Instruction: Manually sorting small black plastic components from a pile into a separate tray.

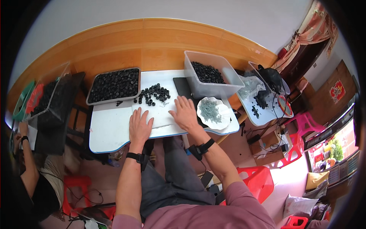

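Note:
My left hand (140,126) lies flat on the white table (108,129), fingers stretched forward and nothing in it. To its right, my right hand (185,113) also rests palm down with its fingers apart, holding nothing. Just beyond both hands is a loose group of small round black parts (155,93). A few tiny pale bits (164,103) lie between that group and my right hand. Close to the right of my right hand sits a white scalloped dish (225,114) heaped with small grey-green pieces (209,110).
A shallow tray (88,100) full of black parts stands at the back left. Behind the dish is a deep translucent bin (213,89) with more. At far left, a person (32,179) works at a dark table. A red stool (259,183) stands right of me.

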A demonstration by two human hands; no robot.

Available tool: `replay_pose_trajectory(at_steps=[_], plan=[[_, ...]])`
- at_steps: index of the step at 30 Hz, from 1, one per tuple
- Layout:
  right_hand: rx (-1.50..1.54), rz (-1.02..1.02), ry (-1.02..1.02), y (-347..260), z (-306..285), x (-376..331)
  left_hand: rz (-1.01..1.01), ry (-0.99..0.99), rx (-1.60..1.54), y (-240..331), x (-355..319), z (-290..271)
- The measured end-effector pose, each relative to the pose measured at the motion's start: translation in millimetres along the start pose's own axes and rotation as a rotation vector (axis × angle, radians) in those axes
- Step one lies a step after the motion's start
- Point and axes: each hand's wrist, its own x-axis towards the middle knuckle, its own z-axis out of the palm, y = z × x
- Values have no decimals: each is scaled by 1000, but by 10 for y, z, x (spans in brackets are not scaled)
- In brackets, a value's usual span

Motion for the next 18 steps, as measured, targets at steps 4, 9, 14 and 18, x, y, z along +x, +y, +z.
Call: replay_pose_trajectory(at_steps=[4,9,14,18], plan=[[-34,114,-158,446,-194,-109,-39,-27,0,-21,-32,-4],[19,151,-221,807,-492,-346,-44,-9,6,-42,-66,-18],[107,188,-134,1068,-529,-493,5,24,17,-41,-42,-34],[134,231,-107,1173,-338,-582,-16,-25,12,7,-9,-37]])
